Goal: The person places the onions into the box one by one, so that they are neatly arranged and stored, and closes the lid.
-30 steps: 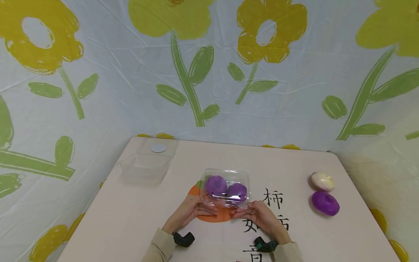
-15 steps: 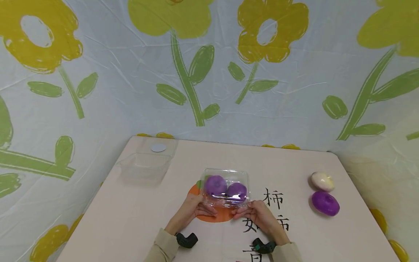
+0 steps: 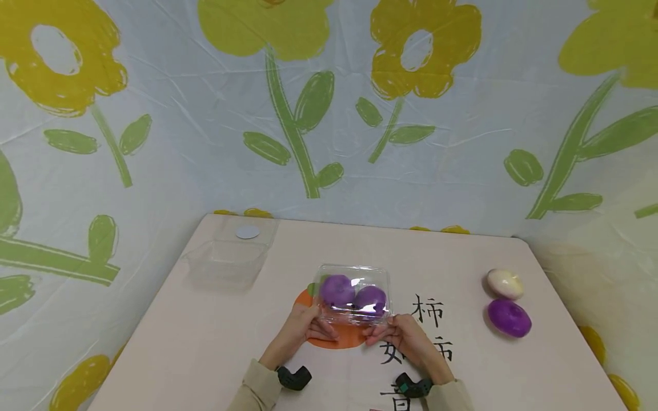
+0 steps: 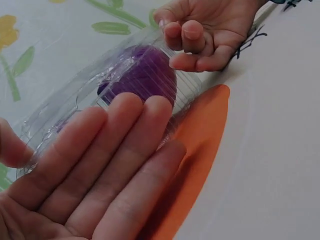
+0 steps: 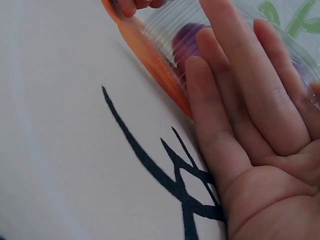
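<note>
Head view: left hand [image 3: 304,326] and right hand [image 3: 400,333] pinch the box [image 3: 373,275] at seven and five o'clock; I'd guess light, flimsy, best held there.

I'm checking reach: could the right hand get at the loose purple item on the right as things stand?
Probably yes: nothing stands on the table between the right hand and the loose purple item. But that hand holds the clear box, so it would likely need to let go.
</note>
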Demonstrator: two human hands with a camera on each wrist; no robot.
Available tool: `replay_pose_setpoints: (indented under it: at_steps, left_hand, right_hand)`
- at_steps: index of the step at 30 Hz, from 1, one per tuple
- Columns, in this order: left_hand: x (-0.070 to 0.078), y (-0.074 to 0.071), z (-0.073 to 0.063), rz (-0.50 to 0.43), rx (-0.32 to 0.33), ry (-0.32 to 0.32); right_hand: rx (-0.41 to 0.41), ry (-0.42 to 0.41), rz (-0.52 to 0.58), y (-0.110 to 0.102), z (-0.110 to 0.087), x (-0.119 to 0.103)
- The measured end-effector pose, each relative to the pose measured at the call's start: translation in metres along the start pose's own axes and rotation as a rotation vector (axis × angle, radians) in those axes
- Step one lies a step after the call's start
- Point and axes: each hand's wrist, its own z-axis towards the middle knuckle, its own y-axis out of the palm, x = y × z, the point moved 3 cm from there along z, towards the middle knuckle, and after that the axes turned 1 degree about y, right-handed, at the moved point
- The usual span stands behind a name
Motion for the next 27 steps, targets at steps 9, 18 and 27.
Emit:
replay_pose_setpoints:
  at_steps: [9,18,27]
  left_hand:
    - [0.003,-0.002,-0.004,0.030,0.028,-0.036]
    - [0.022,0.001,-0.013,0.193,0.089,-0.132]
    - [0.024,-0.001,-0.015,0.144,0.078,-0.150]
  right_hand:
    - [0.031,0.061,-0.029,0.002,-0.002,-0.002]
    - [0.129,0.178,-0.031,0.006,-0.007,-0.012]
    - [0.221,0.248,-0.120,0.010,-0.006,-0.016]
